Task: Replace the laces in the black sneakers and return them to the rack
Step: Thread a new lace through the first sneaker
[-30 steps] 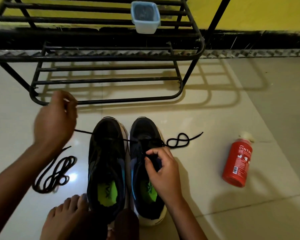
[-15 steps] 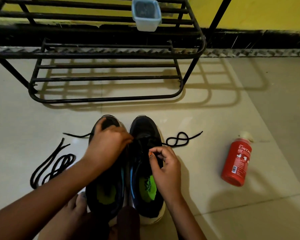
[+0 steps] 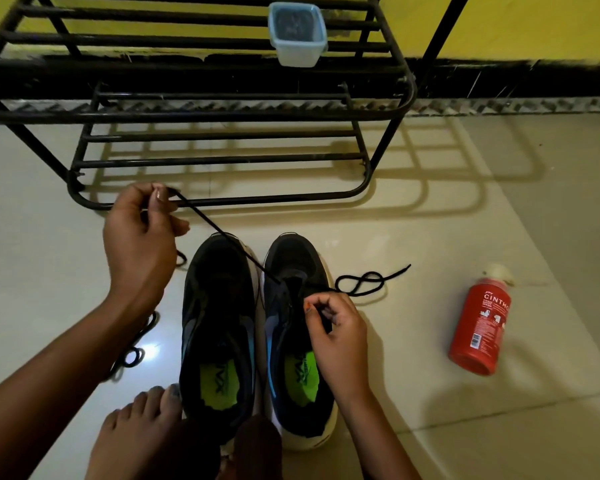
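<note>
Two black sneakers with green insoles stand side by side on the floor, the left sneaker [image 3: 219, 320] and the right sneaker [image 3: 293, 271]. A black lace [image 3: 222, 232] runs taut from the right sneaker's lower eyelets up to my left hand [image 3: 141, 244], which pinches its end near the rack's bottom rail. The lace's other end lies looped on the floor [image 3: 364, 282] to the right. My right hand [image 3: 336, 334] pinches the tongue area of the right sneaker. Another black lace [image 3: 136, 351] lies coiled on the floor, partly hidden by my left forearm.
The black metal shoe rack [image 3: 222, 200] stands just beyond the sneakers, with a small plastic container [image 3: 297, 34] on its upper shelf. A red bottle [image 3: 478, 327] lies on the tiles to the right. A bare foot [image 3: 139, 427] rests beside the left sneaker.
My left hand went from the sneaker's eyelets up and left, drawing the lace taut. My right hand stayed on the right sneaker.
</note>
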The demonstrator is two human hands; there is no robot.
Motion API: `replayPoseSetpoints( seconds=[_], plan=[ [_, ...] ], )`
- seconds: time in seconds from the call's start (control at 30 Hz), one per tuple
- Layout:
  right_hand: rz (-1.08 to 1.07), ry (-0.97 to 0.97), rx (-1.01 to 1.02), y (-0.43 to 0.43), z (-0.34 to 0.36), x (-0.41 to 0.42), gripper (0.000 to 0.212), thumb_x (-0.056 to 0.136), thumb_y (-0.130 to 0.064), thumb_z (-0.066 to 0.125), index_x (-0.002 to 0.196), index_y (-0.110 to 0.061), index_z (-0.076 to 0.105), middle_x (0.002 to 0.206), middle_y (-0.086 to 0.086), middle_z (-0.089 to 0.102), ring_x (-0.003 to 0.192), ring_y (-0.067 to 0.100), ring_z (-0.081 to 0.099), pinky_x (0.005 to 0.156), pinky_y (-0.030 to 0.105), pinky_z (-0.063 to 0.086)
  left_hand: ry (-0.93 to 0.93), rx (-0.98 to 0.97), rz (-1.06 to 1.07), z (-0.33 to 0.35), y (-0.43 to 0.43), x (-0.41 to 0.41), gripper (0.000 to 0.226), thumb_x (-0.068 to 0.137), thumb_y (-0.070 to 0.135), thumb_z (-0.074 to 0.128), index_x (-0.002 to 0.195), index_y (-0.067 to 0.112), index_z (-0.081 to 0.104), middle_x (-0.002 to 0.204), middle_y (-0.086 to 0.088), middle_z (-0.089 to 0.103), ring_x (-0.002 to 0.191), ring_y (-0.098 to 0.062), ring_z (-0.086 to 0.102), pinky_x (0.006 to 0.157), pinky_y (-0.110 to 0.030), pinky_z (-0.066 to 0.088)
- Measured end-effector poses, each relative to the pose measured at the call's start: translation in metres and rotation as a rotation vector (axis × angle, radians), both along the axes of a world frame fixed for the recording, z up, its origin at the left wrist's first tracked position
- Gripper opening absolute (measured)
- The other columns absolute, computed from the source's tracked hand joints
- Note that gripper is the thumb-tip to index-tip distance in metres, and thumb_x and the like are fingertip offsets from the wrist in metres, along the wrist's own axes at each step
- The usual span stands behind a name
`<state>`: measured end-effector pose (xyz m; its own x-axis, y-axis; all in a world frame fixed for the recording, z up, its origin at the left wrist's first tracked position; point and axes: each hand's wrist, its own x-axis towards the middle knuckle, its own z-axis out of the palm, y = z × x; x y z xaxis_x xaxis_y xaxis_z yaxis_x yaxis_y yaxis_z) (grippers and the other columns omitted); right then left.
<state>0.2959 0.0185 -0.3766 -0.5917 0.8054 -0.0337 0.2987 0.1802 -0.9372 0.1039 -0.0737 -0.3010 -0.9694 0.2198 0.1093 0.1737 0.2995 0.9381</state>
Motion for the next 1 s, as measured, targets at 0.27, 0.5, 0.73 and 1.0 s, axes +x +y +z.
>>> replayPoseSetpoints(
  seconds=[0.27,0.5,0.73,1.0],
  plan=[
    [-0.655,0.181,-0.586,0.029,0.001,-0.002,0.01,0.09,-0.005,0.056,0.089,-0.013,0.062,0.085,0.005,0.063,0.07,0.012,0.059,0.061,0.022,0.049,0.172,-0.084,-0.162,0.019,0.0,0.006,0.012,0.095,0.02,0.051,0.1,0.019,0.062,0.08,0.014,0.061,0.059,0.008,0.054,0.055,-0.004,0.039],
    [-0.498,0.229,-1.19,0.06,0.001,0.0,0.017,0.092,-0.028,0.054,0.085,-0.012,0.056,0.088,0.003,0.069,0.07,0.009,0.054,0.059,0.02,0.041,0.228,-0.106,-0.278,0.039,0.005,0.009,0.012,0.089,0.025,0.059,0.099,0.028,0.066,0.073,0.033,0.063,0.072,0.006,0.062,0.066,-0.003,0.044],
    [-0.4,0.351,-0.989,0.083,0.046,-0.016,0.015,0.092,-0.028,0.052,0.094,-0.018,0.063,0.064,-0.006,0.054,0.055,0.005,0.043,0.055,0.019,0.03,0.313,-0.125,-0.376,0.075,0.004,0.009,0.014,0.087,0.027,0.06,0.099,0.032,0.064,0.077,0.026,0.065,0.078,0.009,0.062,0.071,-0.004,0.047],
    [-0.25,0.302,-0.468,0.095,0.134,-0.025,0.031,0.099,-0.028,0.04,0.085,-0.016,0.064,0.048,-0.009,0.049,0.054,0.007,0.049,0.063,0.021,0.044,0.591,-0.197,-0.48,0.13,0.007,-0.001,0.026,0.084,0.04,0.051,0.106,0.03,0.061,0.091,0.027,0.056,0.082,0.01,0.059,0.073,-0.005,0.046]
  ],
)
